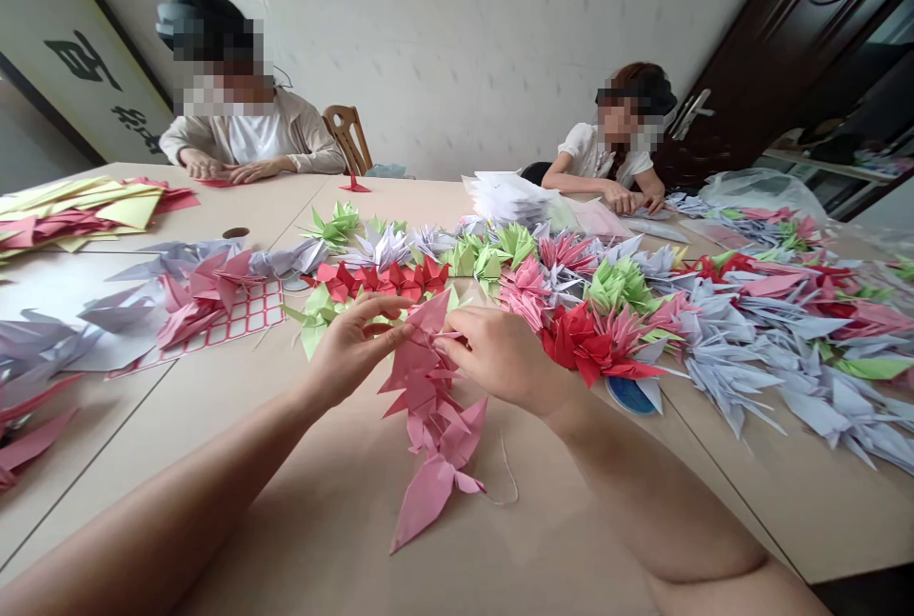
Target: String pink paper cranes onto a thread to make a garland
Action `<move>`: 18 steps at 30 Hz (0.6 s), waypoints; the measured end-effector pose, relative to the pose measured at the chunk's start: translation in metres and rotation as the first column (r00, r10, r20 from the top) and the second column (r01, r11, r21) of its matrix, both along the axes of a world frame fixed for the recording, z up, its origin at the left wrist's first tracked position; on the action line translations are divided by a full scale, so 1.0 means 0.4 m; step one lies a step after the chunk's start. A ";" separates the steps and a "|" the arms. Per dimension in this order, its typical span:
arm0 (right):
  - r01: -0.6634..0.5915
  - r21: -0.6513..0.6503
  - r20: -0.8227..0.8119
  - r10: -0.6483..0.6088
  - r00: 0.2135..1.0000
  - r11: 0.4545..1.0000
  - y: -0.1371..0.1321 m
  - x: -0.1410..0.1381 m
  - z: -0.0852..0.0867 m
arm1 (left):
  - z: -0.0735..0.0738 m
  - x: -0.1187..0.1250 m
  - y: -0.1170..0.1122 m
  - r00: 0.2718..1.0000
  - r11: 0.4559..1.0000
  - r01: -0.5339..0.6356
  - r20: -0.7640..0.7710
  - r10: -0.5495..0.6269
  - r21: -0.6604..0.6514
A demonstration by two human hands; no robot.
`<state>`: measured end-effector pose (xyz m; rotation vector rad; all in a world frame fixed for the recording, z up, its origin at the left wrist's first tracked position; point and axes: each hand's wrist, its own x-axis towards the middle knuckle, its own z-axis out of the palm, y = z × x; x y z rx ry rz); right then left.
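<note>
A string of pink folded paper cranes (435, 421) hangs down toward me over the table, its lowest crane pointing at the front edge. My left hand (361, 340) pinches the top pink crane between thumb and fingers from the left. From the right, my right hand (496, 349) is closed on the same crane with thumb and forefinger. Whether a needle or thread lies between those fingertips is hidden. A thin pale thread (512, 478) curls out beside the lowest crane. Just beyond my hands lies a row of red paper cranes (386, 281).
Heaps of blue-white cranes (743, 349) spread over the right side. Pink cranes (207, 292) lie on a red-gridded sheet at left, near yellow paper (71, 202). Two people sit across the table (300, 521), handling paper. White paper sheets (510, 197) are stacked at the back.
</note>
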<state>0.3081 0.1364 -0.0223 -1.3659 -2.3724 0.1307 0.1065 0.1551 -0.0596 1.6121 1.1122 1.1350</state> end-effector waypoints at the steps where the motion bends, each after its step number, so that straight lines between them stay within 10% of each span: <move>1: -0.004 0.005 0.006 0.004 1.000 1.000 0.000 -0.001 -0.001 | -0.003 0.000 0.002 0.999 1.000 0.009 -0.039 -0.008 0.028; 18: -0.036 -0.088 -0.121 0.025 0.992 0.996 0.006 0.004 0.010 | -0.019 0.004 0.002 0.983 0.988 0.146 0.114 -0.140 -0.046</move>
